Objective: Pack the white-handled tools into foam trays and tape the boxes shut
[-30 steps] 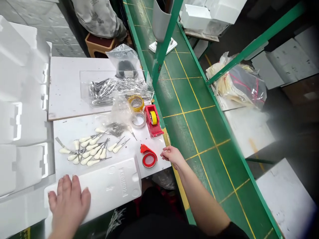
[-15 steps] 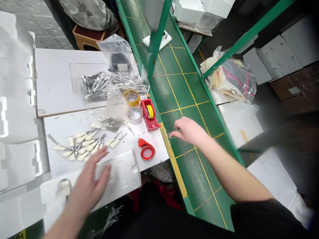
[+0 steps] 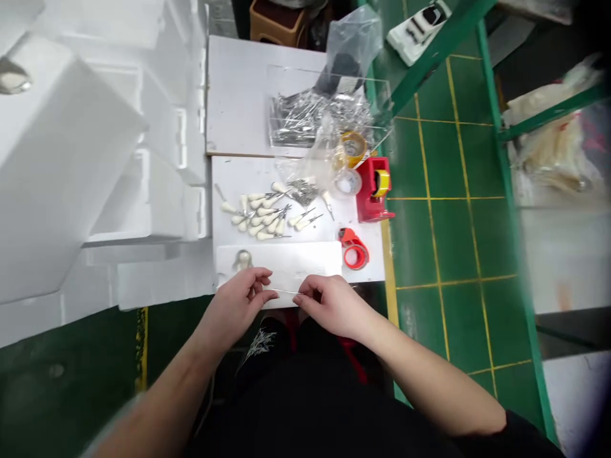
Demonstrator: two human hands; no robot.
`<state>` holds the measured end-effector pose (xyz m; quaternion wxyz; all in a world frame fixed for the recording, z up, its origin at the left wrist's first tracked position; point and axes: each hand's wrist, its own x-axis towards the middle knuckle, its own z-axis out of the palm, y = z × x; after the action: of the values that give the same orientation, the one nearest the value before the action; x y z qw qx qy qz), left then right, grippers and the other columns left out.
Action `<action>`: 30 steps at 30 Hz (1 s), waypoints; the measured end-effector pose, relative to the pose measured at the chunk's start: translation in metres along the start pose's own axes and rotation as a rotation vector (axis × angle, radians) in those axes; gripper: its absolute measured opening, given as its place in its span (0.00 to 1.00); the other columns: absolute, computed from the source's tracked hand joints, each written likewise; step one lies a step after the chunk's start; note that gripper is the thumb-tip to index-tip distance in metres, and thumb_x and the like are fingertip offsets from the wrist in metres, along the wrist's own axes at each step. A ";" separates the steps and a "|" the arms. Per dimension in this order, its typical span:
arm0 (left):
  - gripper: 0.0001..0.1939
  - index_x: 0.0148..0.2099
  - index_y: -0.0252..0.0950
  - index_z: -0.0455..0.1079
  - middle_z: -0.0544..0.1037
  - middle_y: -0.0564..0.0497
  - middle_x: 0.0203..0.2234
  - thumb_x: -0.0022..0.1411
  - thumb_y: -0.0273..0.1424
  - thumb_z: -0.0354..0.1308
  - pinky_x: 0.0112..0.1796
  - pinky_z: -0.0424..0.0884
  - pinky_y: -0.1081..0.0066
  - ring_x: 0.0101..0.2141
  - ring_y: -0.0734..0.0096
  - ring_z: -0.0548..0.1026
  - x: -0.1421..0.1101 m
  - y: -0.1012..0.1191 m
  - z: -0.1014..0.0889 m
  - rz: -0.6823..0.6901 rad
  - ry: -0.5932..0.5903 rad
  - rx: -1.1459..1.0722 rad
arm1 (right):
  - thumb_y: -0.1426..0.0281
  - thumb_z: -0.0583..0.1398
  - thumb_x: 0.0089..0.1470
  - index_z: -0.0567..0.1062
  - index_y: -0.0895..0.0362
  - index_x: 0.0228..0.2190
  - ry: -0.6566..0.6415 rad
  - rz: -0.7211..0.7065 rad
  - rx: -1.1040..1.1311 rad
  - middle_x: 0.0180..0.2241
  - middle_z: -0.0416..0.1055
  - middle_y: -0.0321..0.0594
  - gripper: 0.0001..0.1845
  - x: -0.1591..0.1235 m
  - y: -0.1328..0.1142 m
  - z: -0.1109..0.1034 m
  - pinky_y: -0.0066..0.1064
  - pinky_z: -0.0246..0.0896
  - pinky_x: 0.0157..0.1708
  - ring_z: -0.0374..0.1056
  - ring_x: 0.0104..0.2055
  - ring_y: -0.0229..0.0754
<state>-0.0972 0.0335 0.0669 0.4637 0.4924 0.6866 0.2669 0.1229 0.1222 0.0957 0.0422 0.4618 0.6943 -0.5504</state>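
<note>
So that it apparently stays straight, the left hand (image 3: 235, 304) and right hand (image 3: 338, 306) pinch a thin strand (image 3: 286, 291) between them, above the foam block (image 3: 315, 256).

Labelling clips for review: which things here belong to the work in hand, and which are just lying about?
Likely in the work:
thin metal piece, between left hand and right hand
white foam slab beneath
white-handled tools, probably

Apparently lying about:
red tape dispenser
amber tape roll
stool
</note>
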 end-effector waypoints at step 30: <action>0.33 0.71 0.38 0.56 0.69 0.39 0.61 0.67 0.34 0.59 0.56 0.71 0.54 0.56 0.55 0.71 0.059 -0.131 -0.052 0.090 0.442 0.029 | 0.63 0.61 0.60 0.75 0.54 0.32 0.114 0.308 0.277 0.20 0.72 0.33 0.08 0.088 -0.027 0.139 0.27 0.64 0.19 0.70 0.19 0.38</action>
<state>-0.2050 0.0437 -0.0408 0.2826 0.4586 0.7526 0.3786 -0.0085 0.0640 0.0112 0.0227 0.5944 0.5345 -0.6005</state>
